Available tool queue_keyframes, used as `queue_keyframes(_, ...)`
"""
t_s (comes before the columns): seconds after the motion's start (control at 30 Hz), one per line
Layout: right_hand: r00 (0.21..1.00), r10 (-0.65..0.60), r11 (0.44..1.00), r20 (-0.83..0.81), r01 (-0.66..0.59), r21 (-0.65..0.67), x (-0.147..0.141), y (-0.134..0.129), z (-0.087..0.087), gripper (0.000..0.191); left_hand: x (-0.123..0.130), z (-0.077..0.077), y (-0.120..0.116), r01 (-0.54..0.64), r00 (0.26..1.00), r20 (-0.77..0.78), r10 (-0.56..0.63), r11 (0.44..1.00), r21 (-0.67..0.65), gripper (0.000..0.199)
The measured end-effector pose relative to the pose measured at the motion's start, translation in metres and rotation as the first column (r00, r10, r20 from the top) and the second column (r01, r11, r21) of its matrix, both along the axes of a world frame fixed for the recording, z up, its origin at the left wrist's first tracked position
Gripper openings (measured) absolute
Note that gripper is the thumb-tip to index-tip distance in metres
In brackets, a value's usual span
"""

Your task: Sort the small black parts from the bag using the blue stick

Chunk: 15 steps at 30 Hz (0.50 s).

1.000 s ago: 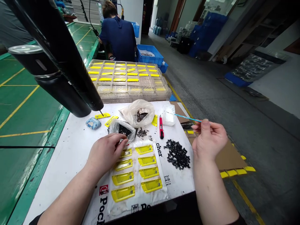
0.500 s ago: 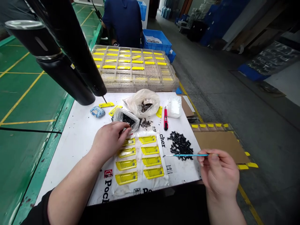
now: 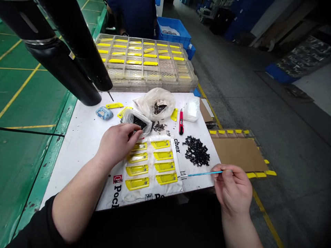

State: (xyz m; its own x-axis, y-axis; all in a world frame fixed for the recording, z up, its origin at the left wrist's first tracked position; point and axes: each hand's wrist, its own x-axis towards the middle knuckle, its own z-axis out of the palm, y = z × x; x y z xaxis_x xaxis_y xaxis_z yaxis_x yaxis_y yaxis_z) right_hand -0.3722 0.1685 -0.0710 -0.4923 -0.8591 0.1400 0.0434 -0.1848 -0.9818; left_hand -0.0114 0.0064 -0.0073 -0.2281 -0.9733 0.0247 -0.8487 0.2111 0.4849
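My right hand (image 3: 234, 187) pinches a thin blue stick (image 3: 203, 174) with a slender pale tip, pointing left over the table near the lower right yellow piece. My left hand (image 3: 119, 141) is closed, thumb and fingers together at the front edge of a small clear bag (image 3: 147, 127) of tiny black parts; anything between the fingertips is too small to make out. Below it, yellow handle-shaped pieces (image 3: 165, 167) lie in two columns on a white plastic packet (image 3: 152, 194). My left hand partly covers the top left piece. A heap of small black parts (image 3: 197, 151) lies right of the packet.
Behind are a larger bag (image 3: 168, 101) of brown metal bits, a red cutter (image 3: 181, 122), a white block (image 3: 192, 108) and a blue-white lump (image 3: 104, 113). A black powered driver (image 3: 85, 51) hangs at left. Stacked divided trays (image 3: 155, 84) stand beyond; a person (image 3: 137, 17) sits behind.
The stick and my right hand have moved left and down, its tip now nearer the lower right yellow piece. My left hand stays by the small bag. The view has tilted down slightly.
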Motion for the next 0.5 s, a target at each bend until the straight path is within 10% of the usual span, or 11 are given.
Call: queue_keyframes(0.5,0.998,0.038,0.999,-0.059,-0.038,0.005,-0.0008,0.0003,-0.0029,0.013,0.0004,0.0014,0.0001,0.007,1.000,-0.016,-0.007,1.000,0.004,0.036)
